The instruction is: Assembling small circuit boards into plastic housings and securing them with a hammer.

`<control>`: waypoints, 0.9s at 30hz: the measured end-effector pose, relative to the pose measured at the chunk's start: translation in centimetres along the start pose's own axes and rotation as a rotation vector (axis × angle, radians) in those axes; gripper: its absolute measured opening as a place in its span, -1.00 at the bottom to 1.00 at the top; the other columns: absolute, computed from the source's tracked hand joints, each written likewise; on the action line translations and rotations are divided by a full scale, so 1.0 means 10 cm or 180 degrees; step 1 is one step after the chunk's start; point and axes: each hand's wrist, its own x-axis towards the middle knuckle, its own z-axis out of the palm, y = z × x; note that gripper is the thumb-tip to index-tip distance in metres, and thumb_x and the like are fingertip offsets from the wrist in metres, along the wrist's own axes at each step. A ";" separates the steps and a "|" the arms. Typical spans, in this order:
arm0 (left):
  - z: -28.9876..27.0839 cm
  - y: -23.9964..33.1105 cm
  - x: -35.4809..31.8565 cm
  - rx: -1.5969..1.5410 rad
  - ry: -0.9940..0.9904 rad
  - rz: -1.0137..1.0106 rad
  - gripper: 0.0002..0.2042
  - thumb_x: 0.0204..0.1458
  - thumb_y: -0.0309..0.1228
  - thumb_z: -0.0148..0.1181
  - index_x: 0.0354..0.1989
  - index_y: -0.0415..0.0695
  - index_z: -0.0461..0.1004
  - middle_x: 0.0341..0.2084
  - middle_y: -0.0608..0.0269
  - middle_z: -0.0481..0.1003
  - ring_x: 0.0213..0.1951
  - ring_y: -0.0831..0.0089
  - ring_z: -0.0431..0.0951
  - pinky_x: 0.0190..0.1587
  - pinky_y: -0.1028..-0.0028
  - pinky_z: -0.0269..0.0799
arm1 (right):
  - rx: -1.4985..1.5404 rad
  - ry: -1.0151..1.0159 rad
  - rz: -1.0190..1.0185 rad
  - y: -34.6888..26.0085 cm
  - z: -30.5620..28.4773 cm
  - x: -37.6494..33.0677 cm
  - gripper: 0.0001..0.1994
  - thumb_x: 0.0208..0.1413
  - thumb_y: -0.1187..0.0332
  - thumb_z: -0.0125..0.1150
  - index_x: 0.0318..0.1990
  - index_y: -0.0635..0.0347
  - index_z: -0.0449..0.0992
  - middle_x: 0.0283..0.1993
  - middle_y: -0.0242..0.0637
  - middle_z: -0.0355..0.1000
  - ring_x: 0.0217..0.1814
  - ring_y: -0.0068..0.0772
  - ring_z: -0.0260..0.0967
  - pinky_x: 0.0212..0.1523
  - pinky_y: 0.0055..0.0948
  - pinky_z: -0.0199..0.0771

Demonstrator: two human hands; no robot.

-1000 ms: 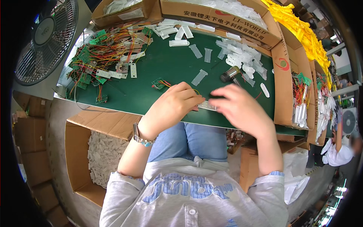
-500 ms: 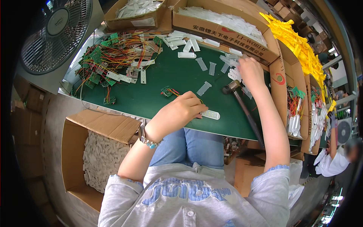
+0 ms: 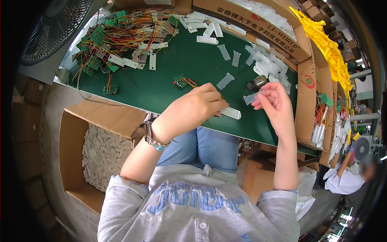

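Near the front edge of the green table, my left hand (image 3: 194,105) is closed on a white plastic housing with a row of small LED spots (image 3: 231,112). Wires run from under that hand to a small green circuit board (image 3: 180,81) lying on the table. Between thumb and fingers, my right hand (image 3: 275,101) pinches a translucent plastic cover (image 3: 251,98), held to the right of the housing. Behind the right hand lies a hammer (image 3: 256,83); its handle is mostly hidden. Several loose clear covers (image 3: 225,81) lie farther back, with a heap of them (image 3: 269,63) beyond the hammer.
A tangle of wired circuit boards (image 3: 96,40) covers the table's far left. White housings (image 3: 201,24) lie at the back, before a cardboard box (image 3: 250,30) of clear parts. More boxes line the right. A fan (image 3: 56,28) stands left; an open carton of white pieces (image 3: 107,157) sits below.
My right hand has come back from the heap of covers toward the left hand, now with a cover in it. My left hand keeps its hold on the housing. The view has shifted slightly.
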 end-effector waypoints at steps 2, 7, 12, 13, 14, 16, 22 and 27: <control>0.01 -0.01 0.00 -0.0015 -0.0007 -0.0021 -0.71 -0.11 -0.47 0.37 -0.15 -0.16 0.60 -0.26 0.31 0.57 -0.12 0.29 0.49 -0.02 0.36 0.49 | -0.0003 0.0041 0.0113 0.12 0.04 -0.11 -0.78 0.24 0.62 0.12 -0.01 0.31 0.30 -0.19 -0.17 0.46 -0.25 -0.42 0.56 -0.25 -0.50 0.57; 0.03 0.00 -0.02 -0.0021 0.0002 -0.0086 -0.72 -0.12 -0.48 0.37 -0.17 -0.16 0.61 -0.26 0.31 0.58 -0.12 0.30 0.49 -0.03 0.36 0.50 | -0.1646 0.0355 -0.0118 0.10 0.16 -0.39 -0.72 0.16 0.57 0.25 0.01 0.30 0.37 -0.12 -0.16 0.44 -0.29 -0.37 0.52 -0.26 -0.44 0.54; 0.04 0.02 -0.02 0.0010 0.0101 -0.0105 -0.59 -0.17 -0.50 0.39 -0.05 -0.20 0.58 -0.30 0.28 0.56 -0.16 0.29 0.50 -0.07 0.37 0.51 | -0.3019 0.0283 -0.1501 0.16 0.08 -0.42 -0.69 0.02 0.53 0.35 -0.04 0.24 0.54 -0.09 -0.24 0.47 -0.10 -0.14 0.44 -0.07 -0.22 0.45; 0.04 0.03 -0.01 0.0008 0.0098 -0.0109 -0.59 -0.17 -0.50 0.39 -0.05 -0.20 0.58 -0.30 0.28 0.56 -0.16 0.29 0.50 -0.07 0.37 0.51 | -0.2907 0.0222 -0.1448 0.20 0.07 -0.41 -0.70 -0.01 0.55 0.34 -0.07 0.22 0.58 -0.13 -0.27 0.49 -0.06 -0.14 0.43 -0.01 -0.19 0.41; 0.04 0.02 -0.01 0.0011 0.0099 -0.0098 -0.56 -0.18 -0.51 0.39 -0.02 -0.21 0.56 -0.31 0.28 0.55 -0.17 0.29 0.50 -0.08 0.37 0.52 | -0.2905 0.0219 -0.1444 0.22 0.06 -0.41 -0.70 -0.01 0.55 0.34 -0.07 0.22 0.58 -0.13 -0.27 0.49 -0.06 -0.14 0.43 -0.01 -0.19 0.41; 0.03 0.03 0.00 0.0014 0.0095 -0.0093 -0.52 -0.20 -0.51 0.40 0.01 -0.22 0.55 -0.32 0.27 0.55 -0.18 0.29 0.50 -0.09 0.38 0.52 | -0.3063 0.0302 -0.1564 0.24 0.05 -0.41 -0.71 -0.02 0.56 0.35 -0.09 0.21 0.59 -0.16 -0.28 0.50 -0.10 -0.16 0.44 -0.05 -0.20 0.44; 0.04 0.03 -0.01 -0.0003 0.0135 -0.0147 -0.50 -0.23 -0.52 0.41 0.01 -0.23 0.55 -0.32 0.27 0.55 -0.19 0.28 0.51 -0.11 0.37 0.53 | -0.2368 0.0375 -0.1674 0.12 0.25 -0.41 -0.67 -0.08 0.64 0.36 -0.10 0.21 0.63 -0.13 -0.25 0.50 -0.18 -0.20 0.46 -0.25 -0.29 0.49; 0.05 0.02 -0.01 -0.0027 0.0159 -0.0136 -0.48 -0.26 -0.53 0.42 0.02 -0.23 0.54 -0.32 0.26 0.55 -0.19 0.28 0.51 -0.13 0.36 0.54 | -0.2439 0.0086 -0.1950 0.19 0.42 -0.35 -0.62 -0.20 0.64 0.34 -0.12 0.17 0.65 -0.12 -0.30 0.51 -0.17 -0.22 0.43 -0.18 -0.26 0.47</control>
